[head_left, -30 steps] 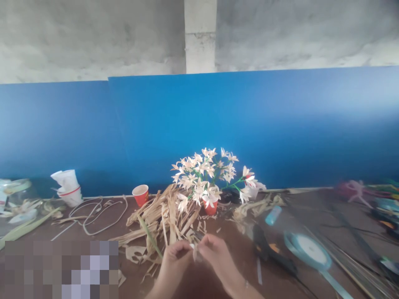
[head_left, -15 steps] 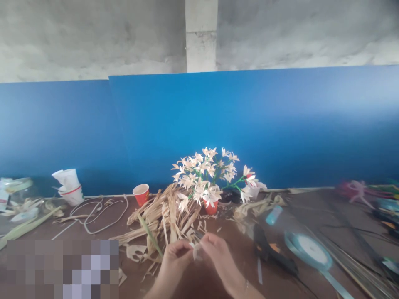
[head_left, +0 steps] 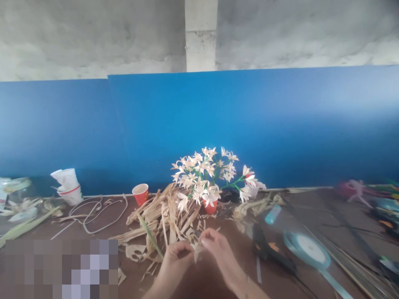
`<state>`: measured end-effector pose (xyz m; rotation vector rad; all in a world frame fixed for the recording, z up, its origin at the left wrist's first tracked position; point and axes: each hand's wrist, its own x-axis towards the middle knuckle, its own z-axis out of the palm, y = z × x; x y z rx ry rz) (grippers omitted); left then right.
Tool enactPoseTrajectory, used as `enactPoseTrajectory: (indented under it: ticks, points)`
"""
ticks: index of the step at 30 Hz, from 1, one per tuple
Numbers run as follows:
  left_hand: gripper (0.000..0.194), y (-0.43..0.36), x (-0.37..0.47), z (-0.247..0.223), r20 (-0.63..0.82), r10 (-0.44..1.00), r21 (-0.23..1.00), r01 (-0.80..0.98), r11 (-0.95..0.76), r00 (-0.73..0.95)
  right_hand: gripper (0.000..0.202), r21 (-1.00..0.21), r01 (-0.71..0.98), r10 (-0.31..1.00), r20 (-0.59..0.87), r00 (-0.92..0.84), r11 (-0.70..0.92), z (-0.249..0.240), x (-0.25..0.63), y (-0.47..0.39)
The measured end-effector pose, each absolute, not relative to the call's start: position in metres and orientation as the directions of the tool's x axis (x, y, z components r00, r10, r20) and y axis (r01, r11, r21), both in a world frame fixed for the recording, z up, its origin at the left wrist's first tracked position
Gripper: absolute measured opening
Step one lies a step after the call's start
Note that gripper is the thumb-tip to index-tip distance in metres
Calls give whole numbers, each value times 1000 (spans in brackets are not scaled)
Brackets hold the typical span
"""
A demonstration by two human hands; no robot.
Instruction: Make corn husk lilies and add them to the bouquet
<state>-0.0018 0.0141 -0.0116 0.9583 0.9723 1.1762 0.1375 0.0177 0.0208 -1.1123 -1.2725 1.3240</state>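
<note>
Near the bottom middle, my left hand point(head_left: 178, 261) has its thumb and fingers pinched on a small pale husk piece point(head_left: 197, 251). My right hand point(head_left: 218, 249) is just right of it, fingers closed together at the piece's upper right; what lies between those fingertips is too small to make out. Behind both hands a pile of dry husks point(head_left: 170, 211) spreads over the brown table point(head_left: 224, 274). White husk flowers point(head_left: 199, 174) on green stems stand in a red cup point(head_left: 210, 206) beyond my right hand.
An orange paper cup point(head_left: 141, 194) and a white cable point(head_left: 90, 230) are left of the pile. To the right lie a dark glue gun point(head_left: 271, 249), a light-blue ribbon roll point(head_left: 307, 249) and thin sticks point(head_left: 352, 265). A blue panel point(head_left: 187, 112) stands behind.
My right hand has lifted slightly, its fingertips now a little above the husk piece. My left hand stays in nearly the same place, still pinching.
</note>
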Motion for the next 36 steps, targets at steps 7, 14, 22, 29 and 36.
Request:
enactPoseTrajectory:
  ticks: [7,14,22,29,36]
  points:
    - [20,14,-3,-14,-94,989,958,-261,121,114,17,-996,-88,983,-1,-186,-18,13,136,20]
    - [22,14,-3,-12,-97,987,953,-275,131,131,18,-999,-39,980,-15,-197,-23,8,136,20]
    - [22,13,-2,-12,-89,986,941,-313,131,144,18,-998,-10,982,-67,-177,-70,8,135,20]
    - [23,12,-3,-10,-99,985,942,-305,139,142,16,-996,-18,980,-79,-181,-83,8,134,20]
    - [30,12,-1,-4,-96,992,946,-303,116,79,14,-992,-36,984,-113,-134,-119,17,133,17]
